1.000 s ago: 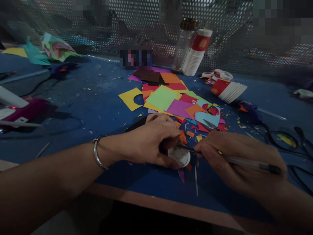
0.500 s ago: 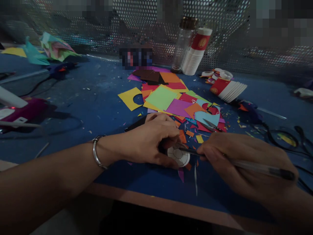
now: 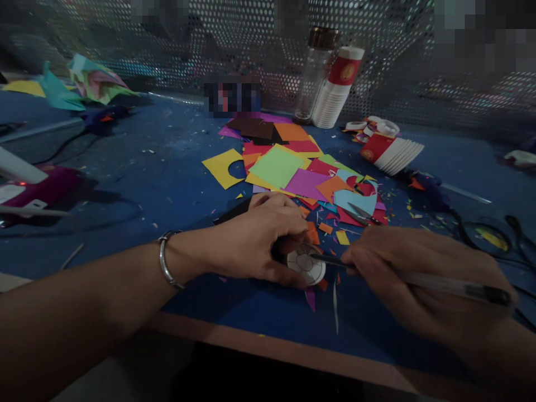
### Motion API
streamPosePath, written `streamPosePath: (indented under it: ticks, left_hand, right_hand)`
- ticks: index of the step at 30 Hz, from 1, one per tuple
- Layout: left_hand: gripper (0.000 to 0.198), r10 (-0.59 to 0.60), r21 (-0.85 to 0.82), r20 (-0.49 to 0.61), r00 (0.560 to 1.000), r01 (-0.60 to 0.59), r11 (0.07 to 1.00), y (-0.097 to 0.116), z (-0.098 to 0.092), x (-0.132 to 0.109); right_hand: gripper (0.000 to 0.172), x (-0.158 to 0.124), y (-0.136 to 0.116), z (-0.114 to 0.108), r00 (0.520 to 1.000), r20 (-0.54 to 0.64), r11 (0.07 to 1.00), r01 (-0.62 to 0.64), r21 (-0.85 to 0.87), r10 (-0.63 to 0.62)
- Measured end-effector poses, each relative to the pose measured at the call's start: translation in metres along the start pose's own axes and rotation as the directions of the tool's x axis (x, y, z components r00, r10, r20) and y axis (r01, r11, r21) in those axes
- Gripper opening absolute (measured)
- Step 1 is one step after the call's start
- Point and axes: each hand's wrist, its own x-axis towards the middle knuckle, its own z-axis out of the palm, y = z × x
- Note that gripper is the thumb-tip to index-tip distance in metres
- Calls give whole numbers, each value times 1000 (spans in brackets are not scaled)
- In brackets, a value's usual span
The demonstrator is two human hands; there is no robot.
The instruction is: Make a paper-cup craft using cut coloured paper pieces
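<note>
My left hand (image 3: 255, 240) is curled over the left edge of a small white paper disc (image 3: 307, 267) with drawn lines, pinning it to the blue table (image 3: 138, 173). A silver bangle (image 3: 164, 259) rings that wrist. My right hand (image 3: 414, 273) is closed on a clear ballpoint pen (image 3: 439, 283). The pen's tip rests on the disc, and its dark cap end points right.
A spread of coloured paper sheets and scraps (image 3: 293, 167) lies just beyond my hands, with small scissors (image 3: 362, 214) on it. Stacked paper cups (image 3: 337, 89), a clear bottle (image 3: 312, 75) and a fallen cup stack (image 3: 396, 152) stand behind. Glue guns and cables lie left and right.
The pen has slid slightly to the right across the disc, my right hand with it. My left hand has stayed put on the disc.
</note>
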Motion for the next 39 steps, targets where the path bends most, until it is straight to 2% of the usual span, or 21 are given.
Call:
streamPosePath:
  ticks: [10, 19, 39]
  left_hand:
    - [46, -6, 19, -3, 1000, 6, 1000, 0, 1, 0]
    - [46, -15, 14, -4, 1000, 15, 1000, 2, 0, 0]
    - [47, -2, -18, -6, 1000, 2, 1000, 2, 0, 1]
  right_hand:
    - [30, 2, 1, -4, 1000, 0, 1000, 6, 9, -6]
    - [29, -1, -1, 2, 999, 1, 996, -51, 69, 51]
    - [26, -1, -5, 1, 1000, 25, 989, -21, 144, 17]
